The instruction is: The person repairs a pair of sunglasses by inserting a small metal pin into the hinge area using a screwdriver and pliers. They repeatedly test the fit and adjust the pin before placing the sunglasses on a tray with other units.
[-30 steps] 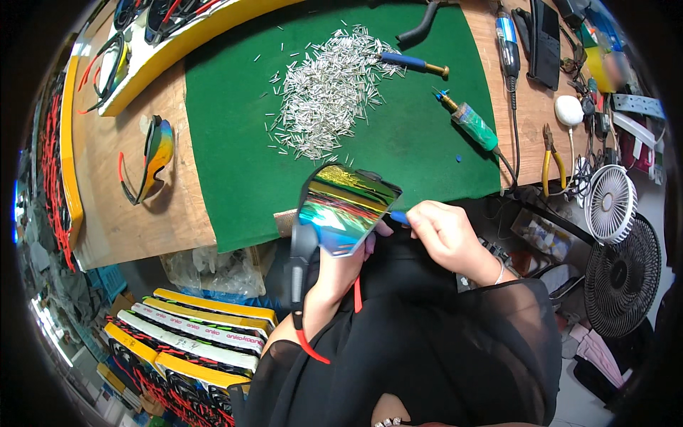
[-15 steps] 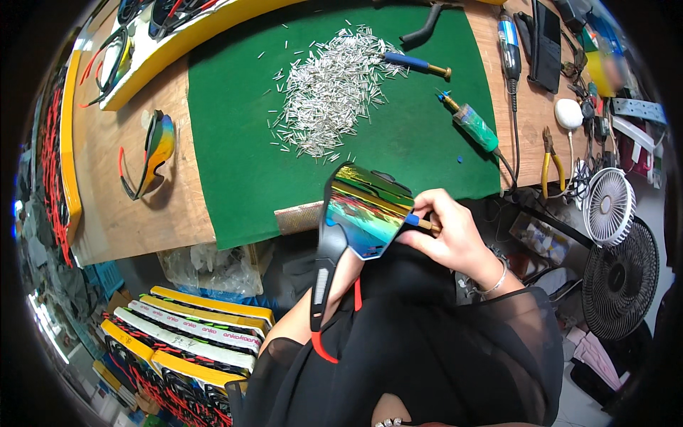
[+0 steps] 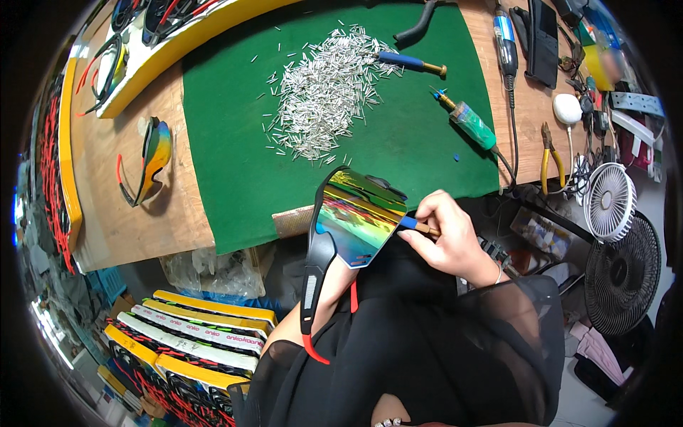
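a green mat is holding heaped metal pins; nearer, mirrored sport sunglasses are hiding the left hand, its grip untellable. just rightward, the right hand is pinching a blue-and-brass tool handle, long axis aiming left toward them.

Eyewear workshop — green bench mat, heaped silvery pins, pliers, rows of sunglasses

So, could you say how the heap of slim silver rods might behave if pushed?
Lying loose, the heap of slim silver rods would probably spread; seemingly round, they may roll; the matte green mat might slow them.
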Tool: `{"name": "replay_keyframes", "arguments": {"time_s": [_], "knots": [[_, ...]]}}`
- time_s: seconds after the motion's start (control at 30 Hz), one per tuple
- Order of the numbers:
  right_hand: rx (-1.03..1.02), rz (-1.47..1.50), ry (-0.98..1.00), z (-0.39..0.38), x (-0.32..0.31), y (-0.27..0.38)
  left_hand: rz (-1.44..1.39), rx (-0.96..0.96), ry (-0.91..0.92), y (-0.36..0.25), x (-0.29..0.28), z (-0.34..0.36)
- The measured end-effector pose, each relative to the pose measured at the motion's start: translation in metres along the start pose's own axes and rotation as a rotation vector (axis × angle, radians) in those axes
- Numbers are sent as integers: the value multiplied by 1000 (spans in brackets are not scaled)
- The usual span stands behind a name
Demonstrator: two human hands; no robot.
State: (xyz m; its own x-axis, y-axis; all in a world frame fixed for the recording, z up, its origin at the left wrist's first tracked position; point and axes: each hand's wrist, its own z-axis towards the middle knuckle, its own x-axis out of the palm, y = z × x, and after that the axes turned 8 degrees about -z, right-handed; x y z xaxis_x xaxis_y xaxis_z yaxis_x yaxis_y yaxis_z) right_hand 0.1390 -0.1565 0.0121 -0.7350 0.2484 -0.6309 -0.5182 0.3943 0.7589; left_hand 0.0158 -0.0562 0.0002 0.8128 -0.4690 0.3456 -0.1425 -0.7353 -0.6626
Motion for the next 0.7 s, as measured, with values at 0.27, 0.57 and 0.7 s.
{"name": "replay_keyframes", "arguments": {"time_s": [0.27,0.57,0.7], "knots": [[-131,-20,34,-1,2,-11,52,27,25,-10,7,-3],[-74,-30,5,-1,2,-2,-5,118,98,7,-6,3],[-35,-52,-20,2,-4,6,26,155,99,33,-27,13]]}}
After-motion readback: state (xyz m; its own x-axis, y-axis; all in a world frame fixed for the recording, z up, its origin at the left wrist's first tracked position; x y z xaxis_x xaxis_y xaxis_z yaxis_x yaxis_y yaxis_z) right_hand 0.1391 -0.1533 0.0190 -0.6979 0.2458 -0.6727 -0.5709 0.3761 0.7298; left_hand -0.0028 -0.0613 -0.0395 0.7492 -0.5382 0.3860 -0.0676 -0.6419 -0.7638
